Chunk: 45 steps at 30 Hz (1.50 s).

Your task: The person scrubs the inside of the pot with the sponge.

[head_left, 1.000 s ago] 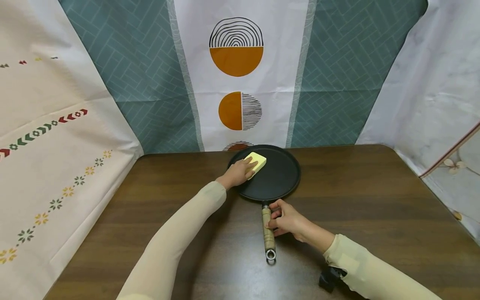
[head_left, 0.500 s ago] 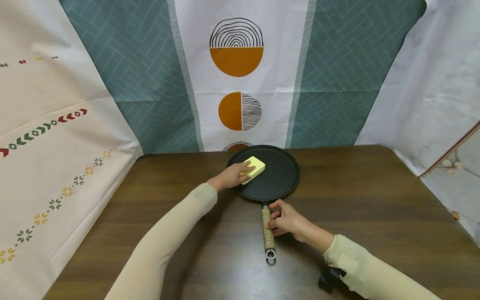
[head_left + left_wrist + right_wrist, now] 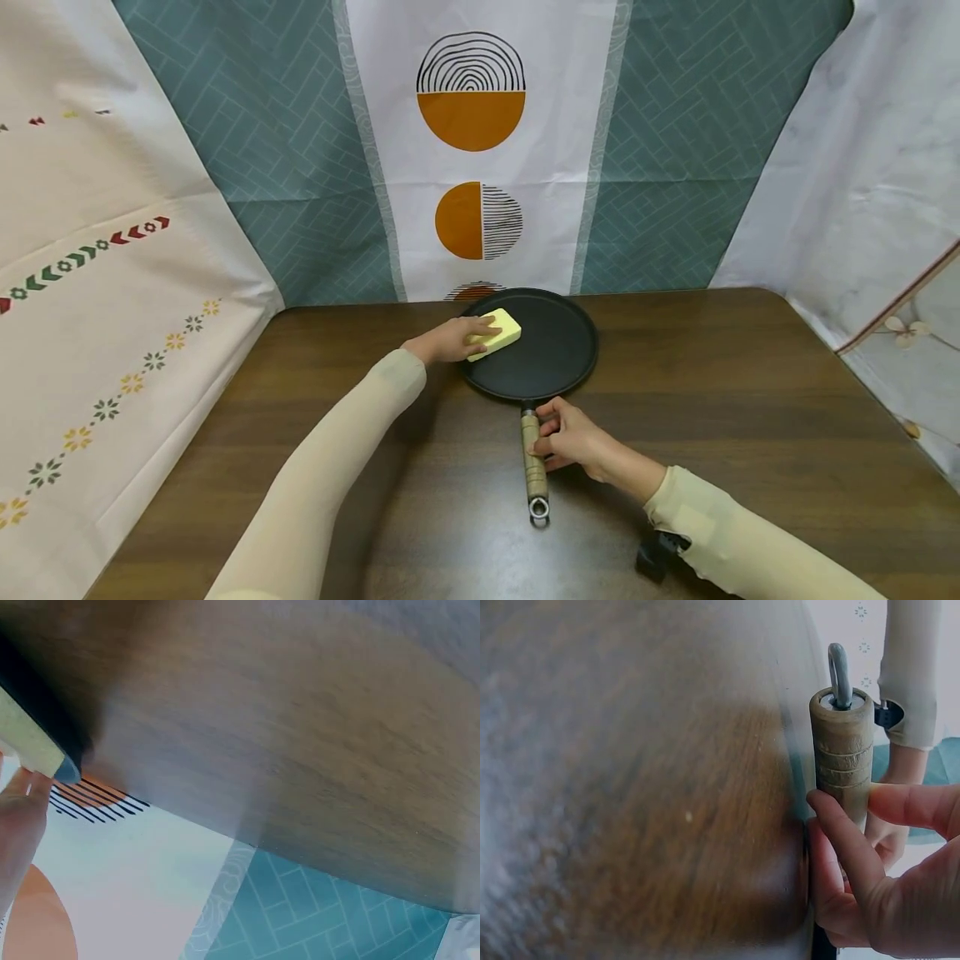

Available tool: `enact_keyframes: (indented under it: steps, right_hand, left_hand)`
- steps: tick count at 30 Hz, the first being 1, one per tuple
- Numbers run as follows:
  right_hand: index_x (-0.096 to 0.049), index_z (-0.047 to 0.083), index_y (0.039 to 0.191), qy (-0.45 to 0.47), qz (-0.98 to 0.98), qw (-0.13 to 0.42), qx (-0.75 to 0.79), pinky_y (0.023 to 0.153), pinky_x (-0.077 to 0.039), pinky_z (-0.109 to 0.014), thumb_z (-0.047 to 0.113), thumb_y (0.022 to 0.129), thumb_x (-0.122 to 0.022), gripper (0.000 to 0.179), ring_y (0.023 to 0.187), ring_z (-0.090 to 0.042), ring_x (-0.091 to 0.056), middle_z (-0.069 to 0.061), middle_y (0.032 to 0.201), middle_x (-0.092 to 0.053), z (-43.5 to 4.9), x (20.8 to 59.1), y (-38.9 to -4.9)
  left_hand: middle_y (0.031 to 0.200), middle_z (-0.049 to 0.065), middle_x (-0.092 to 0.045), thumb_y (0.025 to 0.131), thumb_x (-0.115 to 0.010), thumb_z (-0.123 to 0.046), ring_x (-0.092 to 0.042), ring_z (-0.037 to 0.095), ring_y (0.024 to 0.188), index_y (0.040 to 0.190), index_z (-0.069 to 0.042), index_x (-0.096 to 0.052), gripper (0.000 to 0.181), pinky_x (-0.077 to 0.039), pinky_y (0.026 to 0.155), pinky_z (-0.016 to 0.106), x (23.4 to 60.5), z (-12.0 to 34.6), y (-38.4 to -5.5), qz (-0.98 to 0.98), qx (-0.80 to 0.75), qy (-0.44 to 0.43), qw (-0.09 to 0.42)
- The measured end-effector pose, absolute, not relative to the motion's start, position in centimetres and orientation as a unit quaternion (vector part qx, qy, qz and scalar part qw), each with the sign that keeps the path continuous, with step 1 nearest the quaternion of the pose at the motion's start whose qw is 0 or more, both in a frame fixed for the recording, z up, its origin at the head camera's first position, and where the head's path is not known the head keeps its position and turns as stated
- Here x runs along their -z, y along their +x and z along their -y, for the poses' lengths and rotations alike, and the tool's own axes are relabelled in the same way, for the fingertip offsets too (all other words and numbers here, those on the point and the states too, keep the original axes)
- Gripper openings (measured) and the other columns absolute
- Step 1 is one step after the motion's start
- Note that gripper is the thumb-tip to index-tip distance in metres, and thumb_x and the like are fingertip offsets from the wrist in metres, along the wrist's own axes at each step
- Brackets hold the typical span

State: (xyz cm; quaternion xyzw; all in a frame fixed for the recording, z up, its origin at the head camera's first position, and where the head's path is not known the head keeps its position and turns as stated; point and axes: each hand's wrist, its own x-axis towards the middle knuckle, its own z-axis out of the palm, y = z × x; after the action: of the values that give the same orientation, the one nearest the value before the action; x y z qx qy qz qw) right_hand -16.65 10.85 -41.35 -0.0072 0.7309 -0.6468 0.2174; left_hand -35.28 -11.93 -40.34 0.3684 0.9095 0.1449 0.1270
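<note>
A round black flat pan (image 3: pixel 558 346) lies at the table's far edge, its wooden handle (image 3: pixel 534 479) pointing toward me. My left hand (image 3: pixel 444 340) holds a pale yellow sponge (image 3: pixel 507 330) against the left part of the pan's surface, fingers spread over the top. In the left wrist view, fingertips press along the sponge (image 3: pixel 34 746) beside the dark pan rim (image 3: pixel 45 694). With thumb and fingers on either side, my right hand (image 3: pixel 573 442) grips the handle near its middle; the right wrist view shows the handle (image 3: pixel 842 754) between them, a metal ring at its end.
The brown wooden table (image 3: pixel 720 400) spreads around the pan. A teal and white patterned cloth (image 3: pixel 675 167) hangs right behind the far edge, with pale cloths on both sides. A black device (image 3: pixel 658 554) sits under the right sleeve.
My left hand has slid the sponge to the left and slightly toward me, then a little back up along the pan's left side. The right hand keeps its grip on the handle.
</note>
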Motion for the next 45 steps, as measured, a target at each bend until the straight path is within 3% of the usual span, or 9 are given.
enact_keyframes:
  steps: [8, 17, 32, 38, 45]
  right_hand:
    - [-0.041, -0.007, 0.121, 0.007, -0.738, 0.206, 0.643, 0.063, -0.057, -0.040, -0.014, 0.078, -0.064, 0.050, 0.070, -0.022, -0.057, -0.014, 0.090, -0.045, -10.5, 41.1, -16.7]
    - [-0.039, -0.009, 0.123, 0.003, -0.736, 0.207, 0.644, 0.063, -0.057, -0.039, -0.014, 0.078, -0.063, 0.051, 0.071, -0.022, -0.056, -0.014, 0.091, -0.043, -10.8, 40.9, -16.8]
    - [-0.037, -0.009, 0.124, -0.008, -0.732, 0.219, 0.645, 0.063, -0.057, -0.038, -0.015, 0.078, -0.062, 0.052, 0.073, -0.022, -0.056, -0.014, 0.091, -0.042, -10.9, 40.8, -16.7]
    - [-0.038, -0.008, 0.121, -0.010, -0.731, 0.222, 0.645, 0.063, -0.057, -0.039, -0.014, 0.077, -0.063, 0.051, 0.072, -0.022, -0.056, -0.014, 0.090, -0.044, -10.9, 41.0, -16.8]
    - [-0.037, -0.008, 0.121, -0.013, -0.733, 0.228, 0.641, 0.064, -0.057, -0.040, -0.013, 0.078, -0.063, 0.050, 0.072, -0.022, -0.057, -0.015, 0.091, -0.045, -10.8, 41.1, -16.8]
  left_hand:
    - [0.158, 0.002, -0.025, 0.097, -0.059, -0.023, -0.021, 0.029, 0.144, 0.147, -0.021, -0.043, 0.053, -0.019, 0.115, 0.048, 40.3, 12.5, -35.2, -0.906, -0.171, 0.357, 0.152]
    - [0.157, 0.005, -0.026, 0.096, -0.060, -0.018, -0.024, 0.028, 0.143, 0.145, -0.017, -0.045, 0.051, -0.022, 0.114, 0.045, 40.7, 12.0, -33.6, -0.899, -0.203, 0.363, 0.134]
    - [0.153, 0.012, -0.033, 0.095, -0.061, -0.018, -0.033, 0.035, 0.138, 0.142, -0.013, -0.049, 0.049, -0.028, 0.111, 0.046, 41.5, 10.0, -29.6, -0.924, -0.206, 0.315, 0.060]
    - [0.149, 0.012, -0.040, 0.093, -0.064, -0.022, -0.042, 0.038, 0.130, 0.140, -0.014, -0.052, 0.050, -0.038, 0.101, 0.053, 41.6, 9.2, -28.7, -0.937, -0.188, 0.292, 0.023]
    - [0.149, 0.009, -0.041, 0.093, -0.062, -0.023, -0.045, 0.038, 0.127, 0.140, -0.015, -0.052, 0.049, -0.039, 0.100, 0.055, 41.6, 8.7, -28.7, -0.948, -0.179, 0.263, 0.000]
